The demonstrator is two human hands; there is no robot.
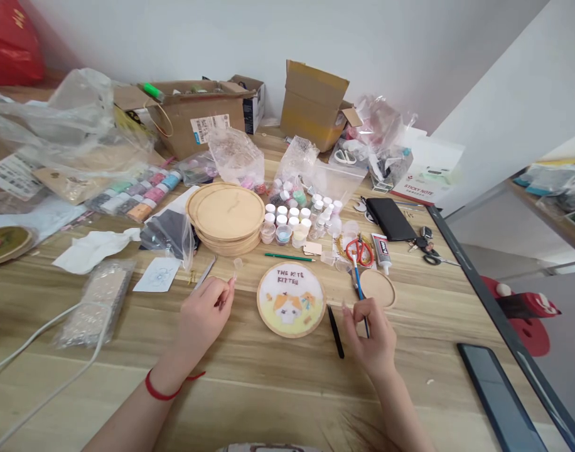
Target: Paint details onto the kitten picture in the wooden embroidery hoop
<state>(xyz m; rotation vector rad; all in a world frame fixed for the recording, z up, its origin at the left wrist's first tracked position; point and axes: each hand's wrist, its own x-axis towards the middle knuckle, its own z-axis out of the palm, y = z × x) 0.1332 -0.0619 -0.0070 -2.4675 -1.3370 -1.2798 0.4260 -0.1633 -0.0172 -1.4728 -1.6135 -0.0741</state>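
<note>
A round wooden-rimmed picture [291, 314] of an orange-and-white cat, with lettering above it, lies between my hands. My left hand [206, 311] is closed in a pinch to its left. A small clear plastic cup [238, 264] shows right at those fingertips; whether they grip it, I cannot tell. My right hand [373, 329] is to the right of the picture, fingers curled and thumb raised. A blue paintbrush [359, 282] runs behind or between its fingers, and a firm hold on it is not clear. Black tweezers [335, 331] lie between the picture and my right hand.
Stacked wooden discs [226, 213], lidded jars [287, 223] and a green pencil [290, 257] lie beyond the picture. Red-handled pliers [361, 252], a glue tube [382, 251] and a wooden ring [380, 289] are at right. A white cable [96, 345] crosses the left; a phone [499, 395] lies right.
</note>
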